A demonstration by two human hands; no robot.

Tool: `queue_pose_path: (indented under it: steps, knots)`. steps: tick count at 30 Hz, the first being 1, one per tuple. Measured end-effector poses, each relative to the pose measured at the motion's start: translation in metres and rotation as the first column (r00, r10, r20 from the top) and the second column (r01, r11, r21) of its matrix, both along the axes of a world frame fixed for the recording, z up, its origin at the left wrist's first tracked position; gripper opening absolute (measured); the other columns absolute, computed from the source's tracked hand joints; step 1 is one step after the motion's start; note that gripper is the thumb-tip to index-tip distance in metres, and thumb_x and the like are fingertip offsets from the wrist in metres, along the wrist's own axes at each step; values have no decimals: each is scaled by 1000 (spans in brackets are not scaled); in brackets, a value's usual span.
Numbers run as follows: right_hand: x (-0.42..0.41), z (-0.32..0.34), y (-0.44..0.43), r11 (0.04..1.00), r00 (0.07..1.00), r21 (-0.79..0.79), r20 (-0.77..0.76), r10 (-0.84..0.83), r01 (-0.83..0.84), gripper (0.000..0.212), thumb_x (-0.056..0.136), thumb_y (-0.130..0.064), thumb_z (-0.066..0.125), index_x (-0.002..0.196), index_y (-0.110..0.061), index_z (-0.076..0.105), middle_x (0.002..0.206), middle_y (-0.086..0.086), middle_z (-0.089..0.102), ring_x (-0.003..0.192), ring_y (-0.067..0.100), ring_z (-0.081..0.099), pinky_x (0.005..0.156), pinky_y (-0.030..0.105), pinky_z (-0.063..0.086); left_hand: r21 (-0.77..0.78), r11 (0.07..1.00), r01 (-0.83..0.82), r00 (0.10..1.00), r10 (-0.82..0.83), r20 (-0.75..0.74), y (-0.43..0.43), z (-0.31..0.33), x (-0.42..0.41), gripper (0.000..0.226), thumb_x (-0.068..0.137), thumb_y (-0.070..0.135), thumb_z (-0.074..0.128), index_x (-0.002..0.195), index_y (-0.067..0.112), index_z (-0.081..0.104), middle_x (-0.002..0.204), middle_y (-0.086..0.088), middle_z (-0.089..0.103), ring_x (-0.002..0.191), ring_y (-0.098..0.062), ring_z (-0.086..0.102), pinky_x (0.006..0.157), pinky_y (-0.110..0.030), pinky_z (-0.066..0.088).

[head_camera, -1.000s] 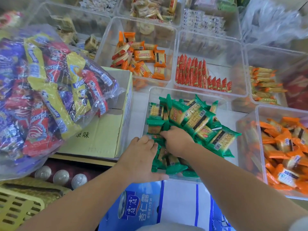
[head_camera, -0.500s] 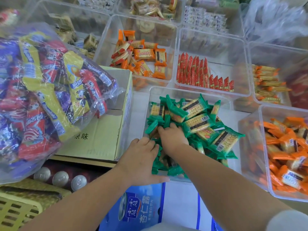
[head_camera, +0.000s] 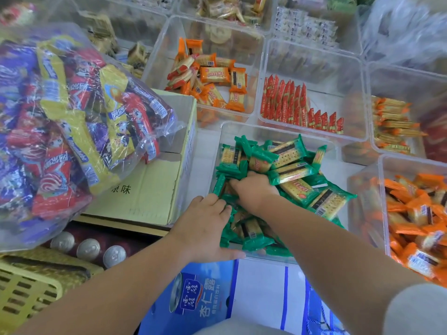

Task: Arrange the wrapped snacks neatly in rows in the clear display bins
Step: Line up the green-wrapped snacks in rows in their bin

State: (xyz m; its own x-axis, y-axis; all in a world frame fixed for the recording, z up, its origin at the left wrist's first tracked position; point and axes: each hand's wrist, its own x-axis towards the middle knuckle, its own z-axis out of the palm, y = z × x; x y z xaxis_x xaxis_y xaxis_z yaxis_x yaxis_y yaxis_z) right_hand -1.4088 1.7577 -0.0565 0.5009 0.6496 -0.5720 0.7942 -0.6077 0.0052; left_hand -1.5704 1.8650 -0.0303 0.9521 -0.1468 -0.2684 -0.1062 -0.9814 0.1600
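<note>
I am pressing green cracker packets [head_camera: 292, 175] under my flat left grip [head_camera: 208, 228], my right grip [head_camera: 254, 189] clutching more; squaring edges first should help.

White surface [head_camera: 204, 151] carries clear bins. Bin [head_camera: 266, 128] of green packs [head_camera: 290, 174]: under left grip [head_camera: 205, 223] and right grip [head_camera: 254, 189]. Far orange-pack bin [head_camera: 158, 54], red-pack bin [head_camera: 314, 64]: beyond both. Side orange-pack bin [head_camera: 382, 201]: right of right grip.
</note>
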Motion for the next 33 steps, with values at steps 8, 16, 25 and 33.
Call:
queue_pose_path:
  steps: [8, 16, 25, 33]
  knots:
    - [7, 12, -15, 982, 984, 64, 22, 176, -177, 31, 102, -27, 49, 131, -16, 47, 114, 10, 64, 109, 28, 52, 82, 42, 55, -25, 1000, -4, 1000, 5, 22, 0, 0, -1, 121, 71, 100, 13, 130, 5, 61, 123, -9, 63, 114, -29, 49, 94, -50, 46]
    - [-10, 15, -25, 974, 980, 195, -140, 142, -114, 37, 102, -29, 47, 136, -15, 48, 111, 13, 61, 104, 32, 54, 84, 39, 44, -50, 999, -22, 999, 24, 41, 0, -1, -1, 117, 73, 99, 16, 127, 6, 63, 119, -8, 60, 108, -28, 49, 88, -50, 47]
    - [3, 26, -13, 935, 899, 282, -431, -77, 215, 38, 105, -21, 43, 141, -27, 50, 124, 5, 67, 110, 26, 61, 93, 39, 49, -28, 1000, -14, 998, 16, 68, -1, 0, -2, 112, 75, 97, 22, 126, 8, 67, 140, -18, 57, 127, -32, 43, 107, -54, 27]
    - [-2, 24, 8, 943, 953, 296, -295, -62, 153, 32, 99, -37, 52, 131, -38, 49, 105, 3, 69, 92, 26, 64, 77, 42, 55, -59, 998, -31, 999, 34, 39, -1, 0, -2, 111, 76, 97, 20, 125, 8, 66, 131, -14, 62, 117, -29, 46, 95, -51, 44]
